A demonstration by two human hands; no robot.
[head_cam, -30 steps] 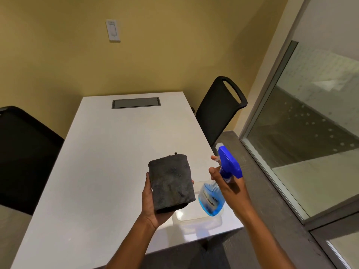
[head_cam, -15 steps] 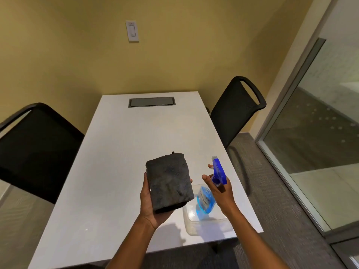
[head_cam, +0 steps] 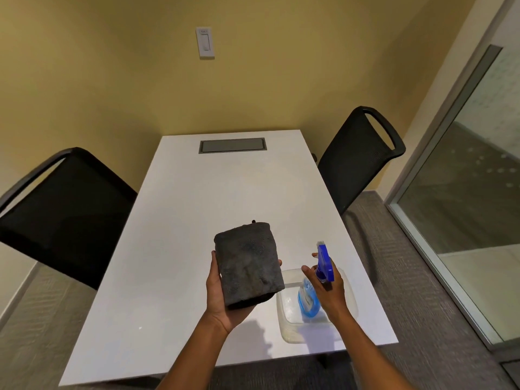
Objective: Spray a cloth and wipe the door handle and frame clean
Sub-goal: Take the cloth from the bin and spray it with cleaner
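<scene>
A folded dark grey cloth lies across the palm of my left hand, held up flat above the white table. My right hand grips a spray bottle with a blue trigger head and clear blue body, just to the right of the cloth. The bottle's nozzle end points away toward the far end of the table. The bottle hangs low over a clear plastic tub. No door handle is in view.
The white table has a grey cable hatch at its far end. Black chairs stand at the left and right. A glass partition with a metal frame runs along the right. A light switch is on the yellow wall.
The view has swung to the left, bringing the left chair fully into sight. My right hand has lowered the spray bottle over the tub and turned it. The cloth stays in my left palm.
</scene>
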